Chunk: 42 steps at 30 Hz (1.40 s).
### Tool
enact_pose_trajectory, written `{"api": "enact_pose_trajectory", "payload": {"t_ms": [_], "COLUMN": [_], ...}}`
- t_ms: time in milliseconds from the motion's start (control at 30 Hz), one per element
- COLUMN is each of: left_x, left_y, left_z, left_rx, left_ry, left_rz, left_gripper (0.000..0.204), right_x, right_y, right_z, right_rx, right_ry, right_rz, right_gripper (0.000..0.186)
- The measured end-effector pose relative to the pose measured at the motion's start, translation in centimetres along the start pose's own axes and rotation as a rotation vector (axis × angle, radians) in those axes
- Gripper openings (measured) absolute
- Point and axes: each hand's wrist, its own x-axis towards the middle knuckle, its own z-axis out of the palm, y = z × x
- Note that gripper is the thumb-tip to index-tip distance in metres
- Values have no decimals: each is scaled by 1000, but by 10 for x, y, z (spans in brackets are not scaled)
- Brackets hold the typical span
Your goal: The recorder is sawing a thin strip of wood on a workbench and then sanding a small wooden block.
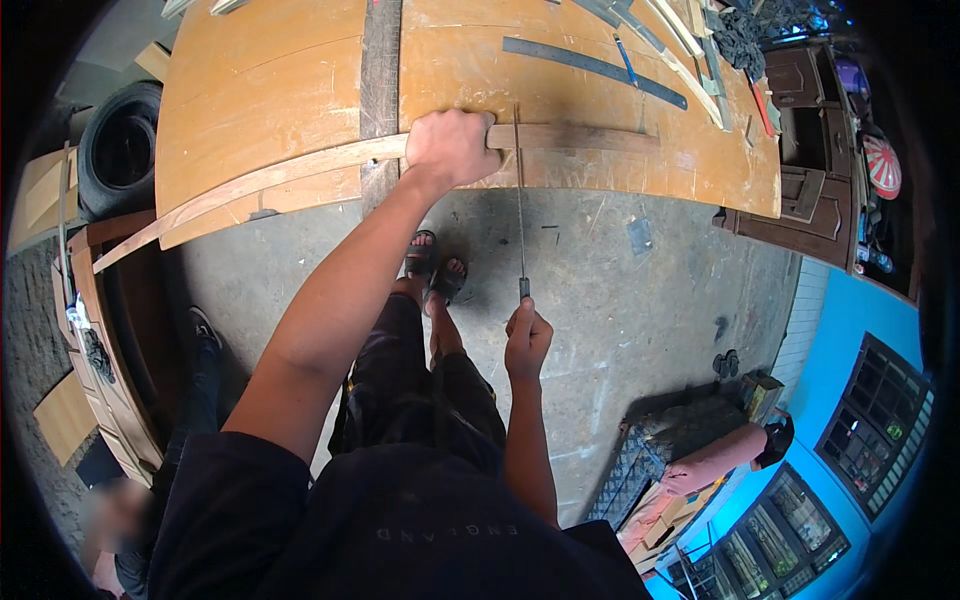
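My left hand [448, 148] is closed over a long wooden strip [270, 175], pressing it near the front edge of an orange-brown plywood board [260, 90]; a dark plank [380, 60] crosses beneath the strip. Just right of that hand, a thin saw blade [520, 200] lies across the strip. My right hand [525, 335] is closed round the saw's dark handle [524, 287], below the board's edge.
A steel ruler [590, 65], pencil [627, 62] and wood pieces [700, 85] lie at the board's back right. A tyre [118, 150] stands left, near another person's dark-clothed leg [200, 390]. A dark cabinet [810, 190] stands right, with a pink roll [715, 460] lower down.
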Motion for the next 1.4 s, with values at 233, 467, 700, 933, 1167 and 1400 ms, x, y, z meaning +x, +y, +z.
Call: {"api": "enact_pose_trajectory", "payload": {"t_ms": [233, 467, 700, 933, 1167, 1400], "left_x": [0, -1, 0, -1, -3, -7], "left_y": [-1, -1, -4, -3, -4, -9], "left_z": [1, -1, 5, 4, 5, 3], "left_rx": [-1, -24, 0, -4, -7, -3], "left_ry": [-2, -10, 0, 1, -7, -31], "left_rz": [-4, 11, 42, 48, 70, 58], "left_gripper": [34, 35, 34, 32, 32, 33], "right_x": [1, 3, 16, 92, 93, 20], "right_y": [0, -7, -31, -43, -53, -10], "right_z": [1, -2, 10, 56, 67, 36], "right_rx": [13, 29, -110, -111, -192, -134], "right_ry": [3, 5, 61, 66, 90, 71], "right_rz": [10, 55, -7, -35, -148, -106], "right_gripper": [51, 53, 55, 55, 53, 52]}}
